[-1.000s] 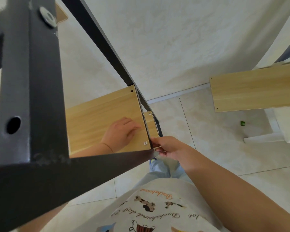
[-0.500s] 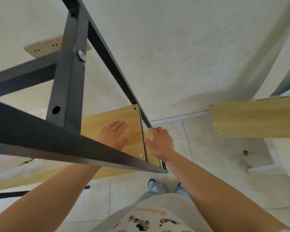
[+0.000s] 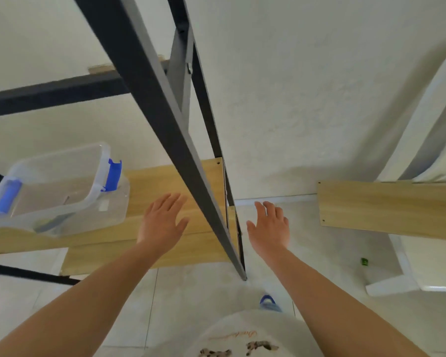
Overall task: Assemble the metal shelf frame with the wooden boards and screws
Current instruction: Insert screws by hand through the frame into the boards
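The black metal shelf frame stands upright in front of me, its bars crossing the upper and middle view. A light wooden board sits in the frame as a shelf, with screw holes at its right corners. My left hand hovers over this board with fingers spread and straight, holding nothing. My right hand is just right of the frame's right post, also flat with fingers extended and empty. Another wooden board lies at the right, partly out of view.
A clear plastic box with blue latches stands on the shelf board at the left. A white chair or stool is at the right against the wall. A small green object lies on the tiled floor.
Both hands have let go of the board and the frame corner and now hover flat. The view has pulled back and swung left, which brings the plastic box into sight.
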